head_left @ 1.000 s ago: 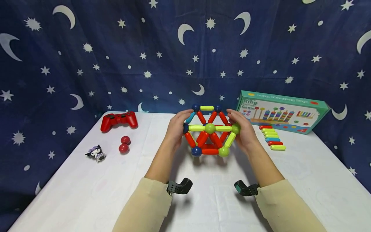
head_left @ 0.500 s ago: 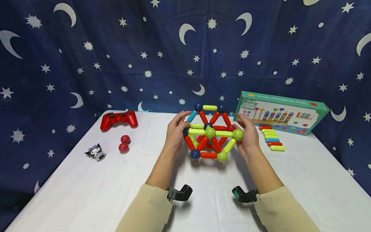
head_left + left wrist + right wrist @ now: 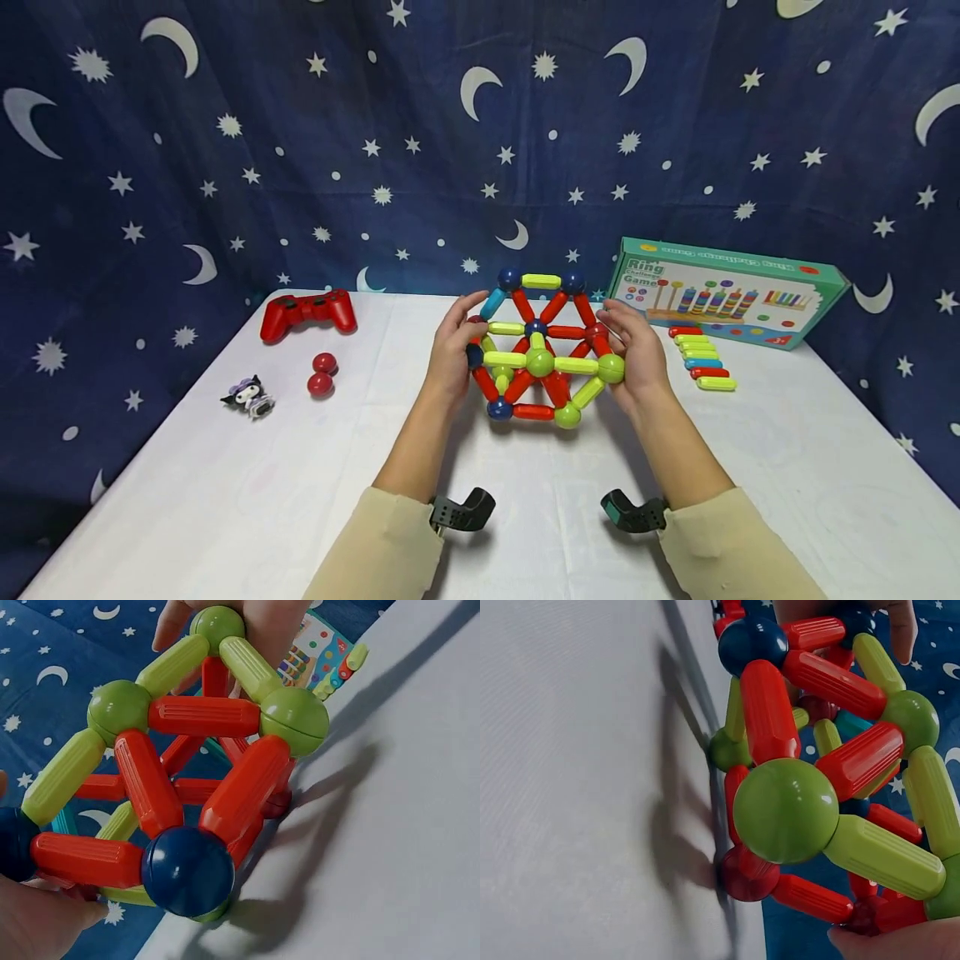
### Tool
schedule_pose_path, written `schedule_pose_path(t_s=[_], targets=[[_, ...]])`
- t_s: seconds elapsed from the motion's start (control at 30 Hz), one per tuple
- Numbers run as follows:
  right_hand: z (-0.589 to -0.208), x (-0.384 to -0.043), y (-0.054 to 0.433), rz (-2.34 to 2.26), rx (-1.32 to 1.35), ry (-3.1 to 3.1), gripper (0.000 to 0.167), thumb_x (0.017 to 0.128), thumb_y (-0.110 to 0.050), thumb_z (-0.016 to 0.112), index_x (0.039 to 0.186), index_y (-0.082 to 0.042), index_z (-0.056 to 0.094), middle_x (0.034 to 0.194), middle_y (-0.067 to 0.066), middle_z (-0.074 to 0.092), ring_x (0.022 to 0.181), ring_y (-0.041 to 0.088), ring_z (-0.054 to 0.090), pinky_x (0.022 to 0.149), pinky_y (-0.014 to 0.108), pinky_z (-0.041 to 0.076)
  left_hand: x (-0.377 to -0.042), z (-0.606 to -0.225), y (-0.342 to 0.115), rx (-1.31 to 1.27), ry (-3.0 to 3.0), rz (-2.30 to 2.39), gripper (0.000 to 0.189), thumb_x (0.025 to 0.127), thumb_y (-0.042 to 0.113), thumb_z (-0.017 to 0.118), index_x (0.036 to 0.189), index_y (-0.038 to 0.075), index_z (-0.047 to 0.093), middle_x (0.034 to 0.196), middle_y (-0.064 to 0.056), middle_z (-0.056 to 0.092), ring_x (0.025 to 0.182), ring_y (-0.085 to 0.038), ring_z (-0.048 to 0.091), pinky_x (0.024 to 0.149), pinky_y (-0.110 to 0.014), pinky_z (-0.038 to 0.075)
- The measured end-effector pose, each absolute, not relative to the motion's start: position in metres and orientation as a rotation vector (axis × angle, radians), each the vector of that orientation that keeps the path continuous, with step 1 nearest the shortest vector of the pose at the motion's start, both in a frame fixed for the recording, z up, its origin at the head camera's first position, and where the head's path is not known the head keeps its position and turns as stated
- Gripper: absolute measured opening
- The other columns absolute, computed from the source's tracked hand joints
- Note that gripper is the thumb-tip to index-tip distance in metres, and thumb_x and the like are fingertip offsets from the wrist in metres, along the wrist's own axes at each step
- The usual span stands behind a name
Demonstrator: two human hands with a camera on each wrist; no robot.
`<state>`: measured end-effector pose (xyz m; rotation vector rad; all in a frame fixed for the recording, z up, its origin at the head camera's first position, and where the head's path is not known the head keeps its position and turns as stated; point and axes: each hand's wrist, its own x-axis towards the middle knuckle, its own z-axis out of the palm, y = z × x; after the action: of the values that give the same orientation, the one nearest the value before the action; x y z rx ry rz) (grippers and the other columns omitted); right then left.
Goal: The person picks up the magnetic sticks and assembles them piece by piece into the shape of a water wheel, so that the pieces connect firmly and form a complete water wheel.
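Both hands hold a framework of magnetic rods and balls, with red, yellow-green and light blue rods joined by dark blue, green and red balls. A green ball [image 3: 540, 361] sits at its front middle. My left hand [image 3: 450, 350] grips the left side, thumb near a dark blue ball [image 3: 475, 356]. On the right side, my right hand [image 3: 640, 358] holds it by a red ball [image 3: 597, 334] and a green ball [image 3: 611, 367]. The framework appears raised off the table, its shadow falling apart from it in the wrist views. Palms partly hide its side joints.
Several loose rods [image 3: 703, 363] lie in a column at right, before a green game box [image 3: 727, 292]. At left are a red game controller [image 3: 309, 315], two red balls [image 3: 322, 375] and a small figurine [image 3: 249, 397]. A starry curtain [image 3: 420, 125] hangs behind the white table [image 3: 225, 517].
The framework has tipped toward me: its front green balls have come lower and more of its upper side shows. Both hands have kept hold of it, shifting slightly.
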<state>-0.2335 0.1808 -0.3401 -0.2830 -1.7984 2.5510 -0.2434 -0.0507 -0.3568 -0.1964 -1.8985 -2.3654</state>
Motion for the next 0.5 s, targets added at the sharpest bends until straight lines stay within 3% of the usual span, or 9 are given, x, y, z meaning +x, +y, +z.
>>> schedule_pose_path(t_s=[0.1, 0.27, 0.5], targets=[[-0.343, -0.232, 0.182, 2.527, -0.217, -1.815, 0.039, 0.107, -0.027, 0.043, 0.146, -0.025, 0.049, 0.148, -0.005, 0.044, 0.152, 0.018, 0.031, 0.126, 0.032, 0.029, -0.24, -0.357, -0.051, -0.15, -1.974, -2.361, 0.059, 0.093, 0.018, 0.049, 0.153, 0.011, 0.048, 0.159, -0.016, 0.04, 0.136, -0.035, 0.045, 0.119, -0.051, 0.038], [-0.351, -0.232, 0.182, 2.518, -0.141, -1.774, 0.032, 0.106, -0.019, 0.04, 0.134, -0.024, 0.054, 0.14, -0.005, 0.051, 0.155, 0.018, 0.033, 0.125, 0.032, 0.03, -0.235, -0.36, -0.051, 0.028, -1.942, -2.489, 0.063, 0.098, 0.029, 0.051, 0.159, 0.021, 0.038, 0.162, -0.012, 0.035, 0.145, -0.033, 0.037, 0.125, -0.054, 0.03], [-0.357, -0.234, 0.183, 2.466, -0.133, -1.783, 0.031, 0.105, -0.017, 0.041, 0.13, -0.023, 0.057, 0.134, -0.004, 0.056, 0.154, 0.019, 0.035, 0.127, 0.037, 0.027, -0.235, -0.367, -0.052, 0.033, -1.969, -2.454, 0.056, 0.103, 0.028, 0.048, 0.158, 0.017, 0.041, 0.16, -0.01, 0.04, 0.147, -0.033, 0.037, 0.125, -0.053, 0.03]])
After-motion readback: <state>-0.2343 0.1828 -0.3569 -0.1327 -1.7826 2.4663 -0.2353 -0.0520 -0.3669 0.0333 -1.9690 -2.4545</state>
